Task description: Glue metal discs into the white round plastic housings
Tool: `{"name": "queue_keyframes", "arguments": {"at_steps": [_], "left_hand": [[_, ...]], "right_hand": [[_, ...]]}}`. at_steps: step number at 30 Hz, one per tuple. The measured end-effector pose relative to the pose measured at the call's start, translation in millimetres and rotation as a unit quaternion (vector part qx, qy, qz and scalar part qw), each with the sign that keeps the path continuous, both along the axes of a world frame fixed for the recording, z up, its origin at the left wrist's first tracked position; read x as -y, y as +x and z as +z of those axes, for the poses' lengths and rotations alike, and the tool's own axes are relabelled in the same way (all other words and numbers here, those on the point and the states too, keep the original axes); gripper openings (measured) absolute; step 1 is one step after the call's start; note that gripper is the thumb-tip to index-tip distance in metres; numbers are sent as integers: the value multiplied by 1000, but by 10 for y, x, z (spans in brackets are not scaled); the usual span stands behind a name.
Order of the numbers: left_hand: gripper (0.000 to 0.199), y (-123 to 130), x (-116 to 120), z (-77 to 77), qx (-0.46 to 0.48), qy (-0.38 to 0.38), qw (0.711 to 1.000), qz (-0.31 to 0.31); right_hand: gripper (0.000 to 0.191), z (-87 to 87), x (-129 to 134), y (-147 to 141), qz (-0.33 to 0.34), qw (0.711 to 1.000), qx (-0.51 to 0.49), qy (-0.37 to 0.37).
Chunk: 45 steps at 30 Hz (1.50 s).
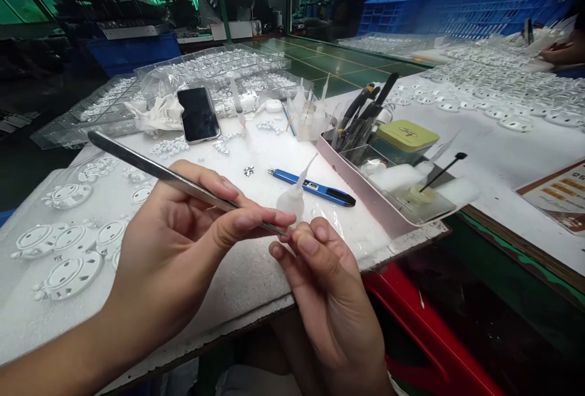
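My left hand (183, 237) is closed around a pair of metal tweezers (159, 167), with their points angled down to the right. The tips meet the fingertips of my right hand (333, 286), which are pinched together. Whatever lies between those fingertips is too small or too covered to name. Just behind my fingers stands a small translucent squeeze bottle (291, 202) with a thin nozzle. A blue pen-shaped tool (315, 187) lies behind it. To its left is a tiny silvery piece (248, 171). Several white round figure-like parts (68, 274) lie left of my left hand.
A pink box (361, 186) of tools stands at the right, with a yellow-green tin (407, 135) on it. A phone (200, 114), clear trays (109, 100) of small white pieces and a white cloth (158, 113) are farther back. Another person's hand (564, 52) shows far right.
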State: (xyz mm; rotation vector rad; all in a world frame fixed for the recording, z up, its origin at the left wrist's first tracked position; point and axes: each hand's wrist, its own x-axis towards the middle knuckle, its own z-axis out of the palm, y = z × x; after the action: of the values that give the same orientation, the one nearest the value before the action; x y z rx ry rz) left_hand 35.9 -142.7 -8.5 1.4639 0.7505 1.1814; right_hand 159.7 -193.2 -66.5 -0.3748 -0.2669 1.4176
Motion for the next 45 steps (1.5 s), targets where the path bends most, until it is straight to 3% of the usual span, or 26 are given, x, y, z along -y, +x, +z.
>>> {"name": "queue_keyframes", "arguments": {"at_steps": [4, 15, 26, 45], "left_hand": [[20, 33, 6, -6, -21, 18, 1000, 11], [31, 140, -12, 37, 26, -29, 998, 48], [25, 39, 25, -13, -18, 94, 995, 30], [24, 8, 13, -30, -47, 102, 993, 41]], "right_hand": [[24, 11, 9, 1, -2, 1000, 1, -21], [31, 6, -7, -26, -22, 999, 7, -47], [33, 15, -17, -54, -39, 999, 28, -26], [28, 14, -5, -24, 2, 1000, 15, -3]]}}
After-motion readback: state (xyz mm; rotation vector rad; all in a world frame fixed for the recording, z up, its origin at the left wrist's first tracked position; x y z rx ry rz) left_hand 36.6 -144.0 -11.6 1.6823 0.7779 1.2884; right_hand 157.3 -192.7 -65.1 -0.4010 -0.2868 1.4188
